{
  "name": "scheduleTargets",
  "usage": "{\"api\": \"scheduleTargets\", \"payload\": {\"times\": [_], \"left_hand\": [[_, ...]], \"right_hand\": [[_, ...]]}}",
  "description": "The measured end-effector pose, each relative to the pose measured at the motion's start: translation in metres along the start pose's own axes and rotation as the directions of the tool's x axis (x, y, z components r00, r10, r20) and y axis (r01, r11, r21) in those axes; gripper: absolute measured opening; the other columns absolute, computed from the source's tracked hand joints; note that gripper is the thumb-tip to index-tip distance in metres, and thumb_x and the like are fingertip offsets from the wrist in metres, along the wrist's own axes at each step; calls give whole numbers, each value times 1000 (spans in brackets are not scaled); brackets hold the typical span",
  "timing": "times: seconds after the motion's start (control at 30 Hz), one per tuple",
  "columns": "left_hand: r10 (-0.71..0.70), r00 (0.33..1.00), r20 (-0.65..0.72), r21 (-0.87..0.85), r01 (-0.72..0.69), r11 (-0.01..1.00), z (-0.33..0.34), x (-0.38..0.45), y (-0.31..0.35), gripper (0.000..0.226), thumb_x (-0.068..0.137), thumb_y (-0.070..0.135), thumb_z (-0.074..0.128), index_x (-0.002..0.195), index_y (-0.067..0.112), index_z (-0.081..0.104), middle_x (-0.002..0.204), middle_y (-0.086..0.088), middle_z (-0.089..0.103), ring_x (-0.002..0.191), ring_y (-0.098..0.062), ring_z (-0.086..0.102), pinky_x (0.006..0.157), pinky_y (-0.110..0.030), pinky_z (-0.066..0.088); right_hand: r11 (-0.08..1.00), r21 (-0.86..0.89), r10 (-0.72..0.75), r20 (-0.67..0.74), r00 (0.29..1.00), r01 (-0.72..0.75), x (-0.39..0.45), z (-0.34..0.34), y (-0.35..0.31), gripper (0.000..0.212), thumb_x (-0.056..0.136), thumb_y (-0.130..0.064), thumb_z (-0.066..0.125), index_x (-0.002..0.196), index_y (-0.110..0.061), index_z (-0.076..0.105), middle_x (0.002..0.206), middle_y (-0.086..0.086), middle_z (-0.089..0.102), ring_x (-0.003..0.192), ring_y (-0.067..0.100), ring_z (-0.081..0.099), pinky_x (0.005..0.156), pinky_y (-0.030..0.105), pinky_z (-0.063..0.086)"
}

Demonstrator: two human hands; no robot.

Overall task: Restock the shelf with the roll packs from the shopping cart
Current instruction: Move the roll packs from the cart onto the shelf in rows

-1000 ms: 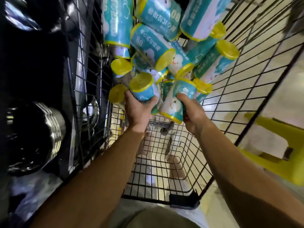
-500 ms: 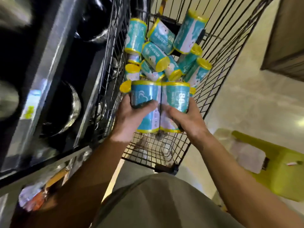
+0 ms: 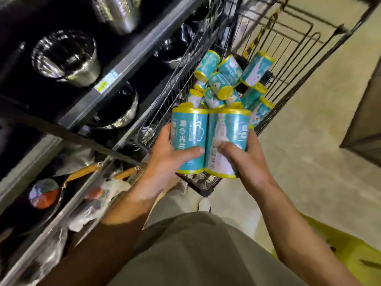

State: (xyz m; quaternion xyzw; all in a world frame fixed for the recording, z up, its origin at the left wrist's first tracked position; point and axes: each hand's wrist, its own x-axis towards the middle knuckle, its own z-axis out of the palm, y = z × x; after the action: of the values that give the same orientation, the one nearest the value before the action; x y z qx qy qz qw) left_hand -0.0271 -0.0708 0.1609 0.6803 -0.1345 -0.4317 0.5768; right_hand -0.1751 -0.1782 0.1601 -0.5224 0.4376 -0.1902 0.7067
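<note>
Two teal roll packs with yellow ends stand upright side by side above the near end of the wire shopping cart (image 3: 162,112). My left hand (image 3: 165,159) grips the left roll pack (image 3: 189,131). My right hand (image 3: 245,162) grips the right roll pack (image 3: 228,133). The two packs touch each other. Several more roll packs (image 3: 224,83) lie heaped in the cart's far part. The dark shelf (image 3: 127,62) runs along the left of the cart.
Steel pots (image 3: 68,58) fill the upper shelf levels. Pans with wooden handles (image 3: 82,174) and wrapped goods lie on the lowest level at left. A yellow-green stool (image 3: 348,256) stands on the floor at lower right. A dark cabinet corner (image 3: 367,129) is at right.
Both hands have lifted one roll pack each out of the heap and turned them upright, side by side, drawing them toward me. My view has pulled back, showing more shelf.
</note>
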Motion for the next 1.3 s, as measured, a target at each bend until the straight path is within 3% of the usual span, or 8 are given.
{"api": "scheduleTargets", "payload": {"times": [0.17,0.27,0.37,0.5,0.73,1.03,1.2,1.3], "left_hand": [[-5,1000,-19,-72,4,997,-29,-51,-5,61,71,4,76,118,24,44,98,6,70,85,-5,70,67,-23,55],[2,994,-113,-79,-11,997,-54,-84,-15,70,69,9,81,128,22,48,108,4,74,99,-17,71,77,-30,59],[12,954,-298,-70,-35,997,-80,-119,-25,70,66,11,88,126,24,55,112,3,74,98,-14,72,77,-31,60],[36,835,-550,-70,-89,994,-117,-169,-48,58,72,3,83,111,36,56,101,13,75,91,-9,72,75,-30,59],[-25,563,-826,-163,-198,967,-203,-299,-113,61,76,1,80,127,26,55,107,10,73,92,-5,71,70,-26,60],[-52,349,-935,-165,-300,940,-305,-475,-192,49,78,-4,76,118,20,59,101,3,75,89,-14,72,69,-31,59],[-43,232,-972,-123,-343,931,-342,-543,-211,54,72,14,78,121,17,58,105,1,74,94,-17,72,76,-36,61],[-53,183,-982,-118,-363,924,-363,-566,-217,59,71,21,77,126,16,56,110,0,73,99,-19,72,81,-41,61]], "right_hand": [[987,-139,-47,196,979,76,-19,16,-13,46,71,-32,75,116,-33,61,107,-12,75,95,8,73,75,23,57],[976,-202,-14,321,947,83,-26,37,-9,57,69,-31,79,123,-28,59,114,-4,74,100,14,73,84,37,60],[970,-222,1,399,917,96,-38,74,3,60,68,-27,81,124,-18,59,110,2,75,98,21,74,83,43,60],[951,-285,34,480,877,119,-65,128,24,52,74,-20,86,119,-21,59,100,-5,75,90,17,74,74,35,61],[886,-403,112,667,736,231,-152,240,77,52,79,-18,84,119,-27,53,106,-6,72,92,12,72,82,46,60],[828,-391,120,824,554,402,-311,360,150,56,78,-15,83,123,-21,51,110,-8,70,93,4,70,77,33,58],[819,-359,123,871,475,447,-371,408,167,52,80,-13,81,122,-22,52,108,-9,70,89,0,69,67,19,54],[813,-346,127,891,436,469,-394,436,172,57,80,-13,81,127,-22,50,110,-11,69,91,-1,68,69,19,56]]}}
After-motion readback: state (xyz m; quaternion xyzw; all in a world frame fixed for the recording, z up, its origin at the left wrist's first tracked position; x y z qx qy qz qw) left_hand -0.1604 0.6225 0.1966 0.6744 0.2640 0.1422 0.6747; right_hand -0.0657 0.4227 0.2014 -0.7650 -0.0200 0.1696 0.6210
